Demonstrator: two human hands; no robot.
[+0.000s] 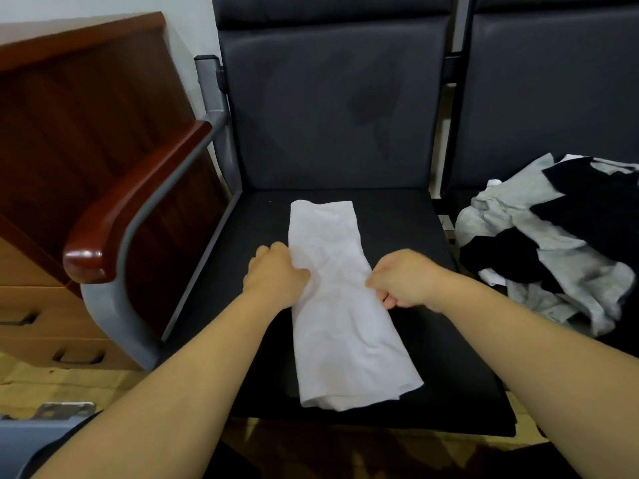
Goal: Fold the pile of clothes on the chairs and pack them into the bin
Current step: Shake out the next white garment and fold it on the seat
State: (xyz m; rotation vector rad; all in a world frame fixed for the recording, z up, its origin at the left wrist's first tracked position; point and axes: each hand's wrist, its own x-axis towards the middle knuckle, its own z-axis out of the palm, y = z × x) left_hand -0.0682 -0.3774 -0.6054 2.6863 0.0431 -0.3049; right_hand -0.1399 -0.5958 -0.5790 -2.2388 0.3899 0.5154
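My left hand [276, 271] and right hand [403, 281] each pinch an edge of the white cloth [335, 305], which lies folded lengthwise on the chair seat [235, 288]. The pile [553, 243] sits on the next seat.

We see a white garment [332, 288] made of thin, soft cloth. It looks matt and has lots of small wrinkles. The pile of clothes [553, 243] is cloth too, grey and black, soft and crumpled. The chair seat [397, 219] looks dark, matt and smooth. The chair back [328, 108] looks like smooth leather with a faint shine. The armrest [138, 198] is red-brown wood, very shiny. The frame [107, 312] below it is dull grey metal. The cabinet [86, 98] is dark, smooth wood.
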